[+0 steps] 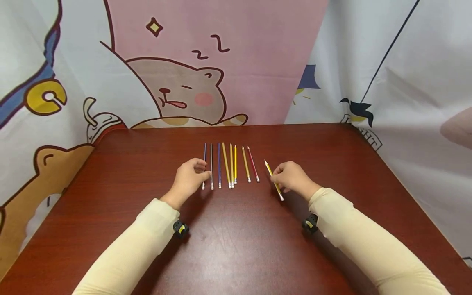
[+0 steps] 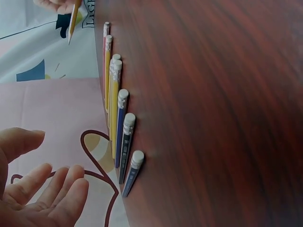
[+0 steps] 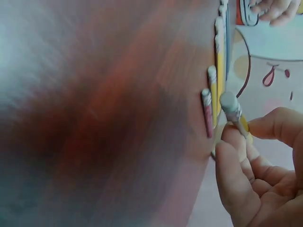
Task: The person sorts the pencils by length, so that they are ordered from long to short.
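Observation:
My right hand [image 1: 293, 179] pinches a yellow pencil [image 1: 279, 192] between thumb and fingers, its sharp tip pointing away and its white eraser towards me. In the right wrist view the held pencil's eraser [image 3: 229, 100] stands out in front of the fingers. My left hand [image 1: 188, 180] hovers over the leftmost dark pencil [image 1: 204, 150], thumb and fingers spread apart around nothing. Beside it lie a black pencil [image 1: 212, 157] and a blue pencil [image 1: 219, 157]. Several yellow pencils [image 1: 226, 166] and a red pencil [image 1: 252, 162] continue the row rightwards, erasers nearest me.
The pencils lie on a reddish-brown wooden table [image 1: 236, 241], whose surface reflects light at the front. Cloth backdrops [image 1: 265, 49] with cartoon drawings hang behind the table and along both sides. Each wrist carries a small black camera [image 1: 180, 228].

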Demonstrator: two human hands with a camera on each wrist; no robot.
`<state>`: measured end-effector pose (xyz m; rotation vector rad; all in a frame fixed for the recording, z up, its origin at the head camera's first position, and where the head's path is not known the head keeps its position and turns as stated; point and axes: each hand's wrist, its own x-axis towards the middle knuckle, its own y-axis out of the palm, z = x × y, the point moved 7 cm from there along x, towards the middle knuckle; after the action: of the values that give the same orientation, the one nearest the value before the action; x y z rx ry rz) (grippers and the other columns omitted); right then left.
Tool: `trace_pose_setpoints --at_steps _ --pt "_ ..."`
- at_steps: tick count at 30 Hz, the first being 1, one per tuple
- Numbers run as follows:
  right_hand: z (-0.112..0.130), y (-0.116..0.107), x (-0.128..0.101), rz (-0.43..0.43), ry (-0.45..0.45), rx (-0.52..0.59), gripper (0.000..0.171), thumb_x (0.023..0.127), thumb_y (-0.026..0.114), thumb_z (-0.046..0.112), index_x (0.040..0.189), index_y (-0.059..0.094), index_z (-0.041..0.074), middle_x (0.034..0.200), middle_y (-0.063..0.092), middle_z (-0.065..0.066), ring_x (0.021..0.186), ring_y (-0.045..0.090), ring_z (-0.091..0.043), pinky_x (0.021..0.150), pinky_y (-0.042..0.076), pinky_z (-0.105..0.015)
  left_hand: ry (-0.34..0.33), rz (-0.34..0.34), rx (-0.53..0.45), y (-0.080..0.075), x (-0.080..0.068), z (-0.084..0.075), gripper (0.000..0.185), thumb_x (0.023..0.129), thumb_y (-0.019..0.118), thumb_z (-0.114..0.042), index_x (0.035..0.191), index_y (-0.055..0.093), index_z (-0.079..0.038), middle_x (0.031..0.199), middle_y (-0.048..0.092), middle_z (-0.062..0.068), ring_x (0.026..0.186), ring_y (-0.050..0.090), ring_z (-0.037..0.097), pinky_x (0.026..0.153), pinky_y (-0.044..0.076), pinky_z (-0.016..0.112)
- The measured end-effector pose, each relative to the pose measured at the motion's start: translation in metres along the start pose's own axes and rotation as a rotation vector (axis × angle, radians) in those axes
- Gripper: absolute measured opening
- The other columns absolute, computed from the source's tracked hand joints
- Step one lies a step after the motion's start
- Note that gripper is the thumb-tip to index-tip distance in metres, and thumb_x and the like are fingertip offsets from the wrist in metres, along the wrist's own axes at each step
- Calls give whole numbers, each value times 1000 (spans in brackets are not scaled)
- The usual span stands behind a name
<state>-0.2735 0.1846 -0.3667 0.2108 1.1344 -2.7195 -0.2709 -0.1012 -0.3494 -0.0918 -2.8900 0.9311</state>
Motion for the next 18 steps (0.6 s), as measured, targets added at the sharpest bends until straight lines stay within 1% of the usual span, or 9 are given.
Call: trace_pose_setpoints --at_steps 5,9,12,18 --pt "2 -4 19 -31 -2 -34 13 87 61 11 85 64 -1 66 62 -7 60 60 -16 54 56 -31 2 -10 31 -2 2 3 34 85 70 -11 113 60 6 108 66 23 98 64 34 85 51 45" --pt "6 -6 32 -61 -5 -65 14 88 61 12 83 64 -1 61 59 -5 55 59 -16 52 55 -29 -9 -12 42 -2 4 5 34 86 71 -11 114 60 5 107 67 21 99 64 33 84 52 44" --pt "9 -6 41 -72 3 -78 14 88 62 12 82 64 -1 58 56 -3 51 57 -15 51 54 -29 -17 -7 56 -2 5 7 35 86 71 -12 115 60 5 108 67 19 100 64 32 85 51 44" --pt "11 -3 54 -76 25 -82 19 90 60 13 87 67 -4 59 57 -4 52 57 -16 53 55 -30 -11 -16 76 -4 6 10 34 85 71 -11 114 61 5 106 67 19 99 64 32 86 51 45"
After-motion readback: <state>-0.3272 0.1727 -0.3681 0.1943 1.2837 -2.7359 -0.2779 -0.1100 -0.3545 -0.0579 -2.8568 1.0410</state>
